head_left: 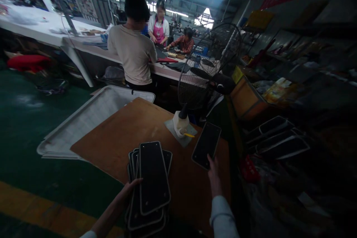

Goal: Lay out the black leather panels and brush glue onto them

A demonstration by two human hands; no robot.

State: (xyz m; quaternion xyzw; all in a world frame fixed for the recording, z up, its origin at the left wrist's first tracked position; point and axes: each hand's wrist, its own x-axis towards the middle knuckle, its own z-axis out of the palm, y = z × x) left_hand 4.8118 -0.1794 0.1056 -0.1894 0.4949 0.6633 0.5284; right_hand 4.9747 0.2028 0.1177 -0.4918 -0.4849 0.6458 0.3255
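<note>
My left hand (pixel 132 185) grips the left edge of a black rectangular panel (pixel 154 178) with a pale rim and small shiny studs at its corners. That panel lies at a slight angle over a stack of similar panels (pixel 146 220); the fingers beneath it are hidden. Out to the right, my right hand (pixel 213 166) is closed on the lower edge of another black panel (pixel 206 143). Between the two hands and farther back, a white plastic container (pixel 180 123) holding a yellow stick (pixel 189 135) stands on a greyish sheet (pixel 170 125).
A brown board (pixel 119 134) forms the work surface, partly over a large white tray (pixel 75 119). Behind it stand a black fan (pixel 206 67) and a person in a beige shirt (pixel 132 50). More panels (pixel 281 143) lean at the right, near a filled crate (pixel 245 98).
</note>
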